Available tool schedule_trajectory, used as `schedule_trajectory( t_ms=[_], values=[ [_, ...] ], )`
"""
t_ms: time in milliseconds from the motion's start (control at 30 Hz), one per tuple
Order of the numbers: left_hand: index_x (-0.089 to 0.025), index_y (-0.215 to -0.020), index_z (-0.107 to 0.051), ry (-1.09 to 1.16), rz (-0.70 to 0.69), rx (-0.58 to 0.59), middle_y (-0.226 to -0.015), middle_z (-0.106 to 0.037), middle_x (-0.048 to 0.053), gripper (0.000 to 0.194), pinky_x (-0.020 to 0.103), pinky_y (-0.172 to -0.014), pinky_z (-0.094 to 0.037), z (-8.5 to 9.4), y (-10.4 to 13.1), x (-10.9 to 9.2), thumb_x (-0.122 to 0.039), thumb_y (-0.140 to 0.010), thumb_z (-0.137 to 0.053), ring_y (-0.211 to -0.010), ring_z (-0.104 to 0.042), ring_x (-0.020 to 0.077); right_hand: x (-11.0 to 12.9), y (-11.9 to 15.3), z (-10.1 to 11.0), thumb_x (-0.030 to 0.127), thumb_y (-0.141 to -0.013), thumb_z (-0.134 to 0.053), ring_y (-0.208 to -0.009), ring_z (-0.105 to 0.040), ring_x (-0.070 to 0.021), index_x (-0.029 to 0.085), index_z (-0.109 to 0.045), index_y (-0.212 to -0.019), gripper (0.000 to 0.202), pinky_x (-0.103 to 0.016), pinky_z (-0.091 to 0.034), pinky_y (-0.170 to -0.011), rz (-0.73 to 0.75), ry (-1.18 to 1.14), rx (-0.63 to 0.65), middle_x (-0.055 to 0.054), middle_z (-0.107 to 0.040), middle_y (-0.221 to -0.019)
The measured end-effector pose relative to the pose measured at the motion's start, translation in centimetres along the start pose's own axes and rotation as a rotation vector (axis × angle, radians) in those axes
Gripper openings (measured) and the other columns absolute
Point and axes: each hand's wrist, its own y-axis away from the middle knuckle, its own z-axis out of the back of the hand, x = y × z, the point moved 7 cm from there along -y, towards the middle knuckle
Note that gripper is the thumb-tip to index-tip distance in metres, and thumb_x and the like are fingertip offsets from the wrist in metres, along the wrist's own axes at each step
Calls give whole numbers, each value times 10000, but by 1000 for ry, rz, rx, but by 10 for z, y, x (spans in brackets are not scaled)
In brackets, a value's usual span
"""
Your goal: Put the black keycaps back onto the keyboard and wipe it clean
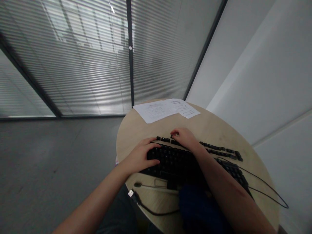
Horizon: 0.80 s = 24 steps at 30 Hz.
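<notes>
Resting left hand [138, 156] on keyboard [173, 157], fingers apart; curling right hand [184, 137] beyond, cannot tell if pinching anything. Close by right hand at eight o'clock, loose keys [165, 140] in a roughly nine-to-three row.

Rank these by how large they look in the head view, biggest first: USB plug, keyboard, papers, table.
1. table, partly covered but plainly largest
2. keyboard, partly hidden by the hands and an arm
3. papers, taken together
4. USB plug
</notes>
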Motion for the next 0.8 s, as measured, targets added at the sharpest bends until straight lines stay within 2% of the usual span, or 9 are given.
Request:
schedule_trajectory(
  t_ms=[67,167,267,367,433,500,600,700,800],
  values=[
    [-266,-1283,-658,-2,-7,-1,-1543,-513,128,503,582,-1172,-385,0,0,-1,-377,-808,-778,-1398,-501,351,5,2,10,236,-902,-683,-1027,-727,-227,217,-791,-1096,222,-331,-524,-934,-2,1,-51,-64,-799,-1092],
    [-254,-1282,-664,27,-4,-15,-1528,-530,135,423,571,-1175,-388,2,1,-1,-445,-905,-661,-1391,-514,335,22,15,37,225,-891,-701,-963,-733,-222,217,-794,-1074,206,-335,-535,-898,34,-44,-131,-62,-805,-1045],
    [-245,-1270,-675,84,25,-64,-1474,-582,131,418,556,-1175,-398,6,0,1,-498,-962,-551,-1370,-539,319,55,41,70,215,-880,-712,-932,-729,-209,223,-803,-1016,163,-322,-534,-862,134,-139,-177,-47,-806,-1010],
    [-235,-1236,-700,126,51,-115,-1409,-635,125,427,537,-1183,-394,9,-2,3,-500,-995,-468,-1346,-564,304,93,71,85,190,-864,-716,-895,-716,-200,245,-810,-963,147,-321,-521,-848,285,-143,-152,-24,-803,-942],
    [-224,-1208,-716,143,60,-141,-1372,-659,130,437,522,-1178,-405,11,-2,4,-493,-1002,-441,-1330,-577,298,111,89,78,179,-844,-731,-869,-705,-213,251,-814,-938,144,-338,-513,-831,376,-85,-93,-24,-799,-898],
    [-219,-1183,-725,151,69,-172,-1351,-671,130,437,513,-1163,-425,12,-2,5,-491,-999,-436,-1308,-594,297,116,103,61,164,-821,-752,-850,-697,-224,249,-816,-912,140,-350,-509,-817,419,-44,-30,-30,-794,-877],
    [-227,-1165,-725,146,79,-208,-1328,-684,113,416,506,-1147,-445,14,-1,6,-481,-996,-442,-1269,-619,288,104,114,34,137,-800,-772,-860,-698,-225,244,-810,-925,169,-353,-514,-826,380,-78,16,-30,-795,-899],
    [-237,-1159,-720,132,67,-194,-1297,-700,93,395,491,-1135,-457,12,-1,5,-469,-999,-443,-1240,-633,272,86,118,18,120,-793,-778,-884,-699,-223,240,-799,-965,211,-353,-522,-842,308,-161,-20,-27,-797,-937],
    [-231,-1162,-719,126,54,-174,-1292,-702,93,389,464,-1139,-453,10,-2,3,-461,-996,-454,-1238,-632,261,81,120,7,116,-790,-778,-878,-698,-224,244,-794,-959,213,-361,-524,-842,303,-204,-68,-29,-793,-926]
  ],
)
